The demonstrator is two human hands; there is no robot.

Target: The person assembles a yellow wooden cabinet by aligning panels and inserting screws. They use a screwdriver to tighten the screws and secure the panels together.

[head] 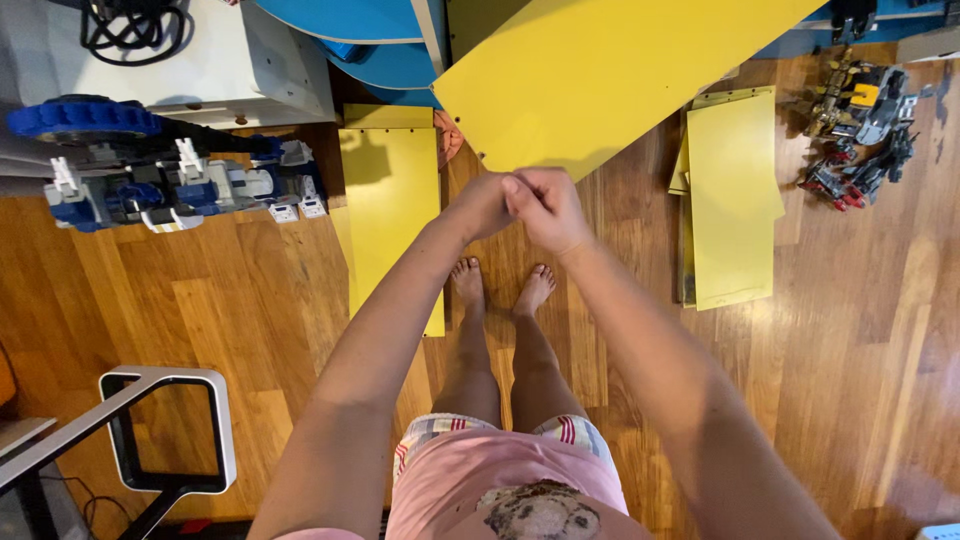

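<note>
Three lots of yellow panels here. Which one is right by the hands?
The big tilted yellow panel, whose lower edge runs just beyond the joined left hand and right hand. The left floor panel and right stacked panels lie flat, farther off.

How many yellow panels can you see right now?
3, maybe more. A large yellow panel leans ahead of the hands; a narrow panel lies flat on the floor at left; a stack at right shows extra edges beneath, so some are hidden.
</note>
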